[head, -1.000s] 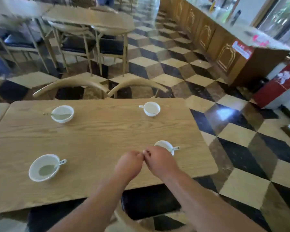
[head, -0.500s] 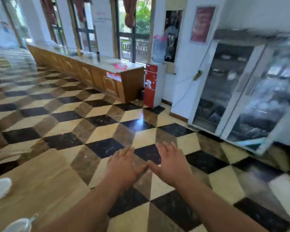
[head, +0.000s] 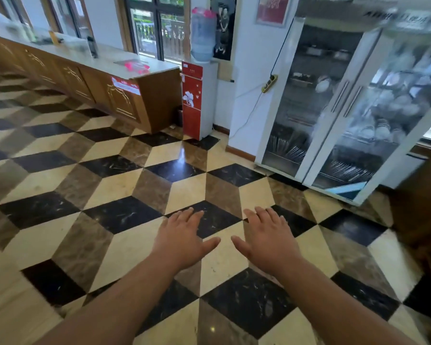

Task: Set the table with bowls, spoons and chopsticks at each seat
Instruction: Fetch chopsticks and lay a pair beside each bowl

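Glass-fronted cabinet (head: pixel 334 108) stood at upper right, chopsticks (head: pixel 288 151) bundled low inside, ends pointing roughly toward the camera. Both grips were wide and empty: left hand (head: pixel 182 241), right hand (head: pixel 268 241). The right hand looked nearer.

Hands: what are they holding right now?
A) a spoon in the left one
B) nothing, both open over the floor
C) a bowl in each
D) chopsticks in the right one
B: the left hand and right hand are both spread flat, fingers apart and empty, above the checkered floor, with the glass-door cabinet ahead to the right.
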`<state>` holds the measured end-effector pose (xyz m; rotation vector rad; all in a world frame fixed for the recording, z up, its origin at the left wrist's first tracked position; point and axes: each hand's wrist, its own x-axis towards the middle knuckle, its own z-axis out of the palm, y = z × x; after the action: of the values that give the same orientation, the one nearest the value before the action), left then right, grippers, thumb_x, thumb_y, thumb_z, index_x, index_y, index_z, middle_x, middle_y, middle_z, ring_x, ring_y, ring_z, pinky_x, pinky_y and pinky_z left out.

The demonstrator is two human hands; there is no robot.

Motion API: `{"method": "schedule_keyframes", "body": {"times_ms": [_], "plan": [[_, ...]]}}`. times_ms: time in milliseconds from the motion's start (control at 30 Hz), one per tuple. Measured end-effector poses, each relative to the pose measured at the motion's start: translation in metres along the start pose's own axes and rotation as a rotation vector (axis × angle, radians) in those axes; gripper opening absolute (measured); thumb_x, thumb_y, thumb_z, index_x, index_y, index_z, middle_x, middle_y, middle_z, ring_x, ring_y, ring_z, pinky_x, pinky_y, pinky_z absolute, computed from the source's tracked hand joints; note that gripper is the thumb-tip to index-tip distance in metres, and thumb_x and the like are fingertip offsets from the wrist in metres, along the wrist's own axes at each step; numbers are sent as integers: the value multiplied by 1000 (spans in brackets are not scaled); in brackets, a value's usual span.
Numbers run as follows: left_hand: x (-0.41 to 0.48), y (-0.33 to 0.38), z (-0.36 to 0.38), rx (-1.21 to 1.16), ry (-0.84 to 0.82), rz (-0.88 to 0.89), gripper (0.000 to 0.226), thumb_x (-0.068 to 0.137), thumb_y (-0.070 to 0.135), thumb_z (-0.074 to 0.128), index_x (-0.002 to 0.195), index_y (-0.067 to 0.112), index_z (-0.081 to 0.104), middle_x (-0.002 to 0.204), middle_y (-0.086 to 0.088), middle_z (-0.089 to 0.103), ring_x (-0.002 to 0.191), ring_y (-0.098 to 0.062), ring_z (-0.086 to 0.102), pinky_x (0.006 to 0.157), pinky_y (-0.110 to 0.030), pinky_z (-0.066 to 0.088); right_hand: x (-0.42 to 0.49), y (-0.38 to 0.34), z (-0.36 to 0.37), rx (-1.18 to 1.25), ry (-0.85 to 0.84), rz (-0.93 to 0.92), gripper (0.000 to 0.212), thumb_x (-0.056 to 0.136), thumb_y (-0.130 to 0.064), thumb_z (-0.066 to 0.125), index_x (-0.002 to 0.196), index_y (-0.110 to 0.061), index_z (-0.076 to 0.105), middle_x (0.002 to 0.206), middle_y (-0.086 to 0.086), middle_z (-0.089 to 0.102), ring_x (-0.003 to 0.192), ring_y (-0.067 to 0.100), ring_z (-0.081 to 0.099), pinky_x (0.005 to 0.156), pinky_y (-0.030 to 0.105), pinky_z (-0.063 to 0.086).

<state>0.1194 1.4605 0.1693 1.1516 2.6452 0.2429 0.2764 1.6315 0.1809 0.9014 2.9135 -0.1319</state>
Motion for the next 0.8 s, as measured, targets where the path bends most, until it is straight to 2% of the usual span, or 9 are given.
{"method": "schedule_keyframes", "body": {"times_ms": [200,500,633,800], "plan": [[105,-76,-16,-120,-21,-117,105,79,99,28,166,40,21,177,7,22,163,-26,22,131,-54,23,125,-43,-15,-22,-51,-18,90,94,-86,20,167,-34,14,177,3,17,164,32,12,131,55,12],[209,-180,-83,-119,3,-246,99,84,96,32,165,39,26,176,8,25,163,-25,22,132,-54,24,290,-129,-38,29,-80,-168,86,97,-83,22,167,-33,15,176,3,21,164,30,12,131,52,15],[249,-255,-99,-114,62,-376,117,70,103,14,166,38,27,175,7,29,161,-24,26,131,-51,25,380,-185,-42,-2,-66,-291,82,99,-79,25,166,-31,19,175,4,25,163,31,18,131,53,17],[302,-343,-115,-126,101,-633,94,84,93,38,163,41,30,172,8,33,158,-23,33,127,-50,31,502,-280,-33,44,-94,-537,84,98,-80,26,166,-31,18,176,3,22,164,31,16,132,51,18]]}}
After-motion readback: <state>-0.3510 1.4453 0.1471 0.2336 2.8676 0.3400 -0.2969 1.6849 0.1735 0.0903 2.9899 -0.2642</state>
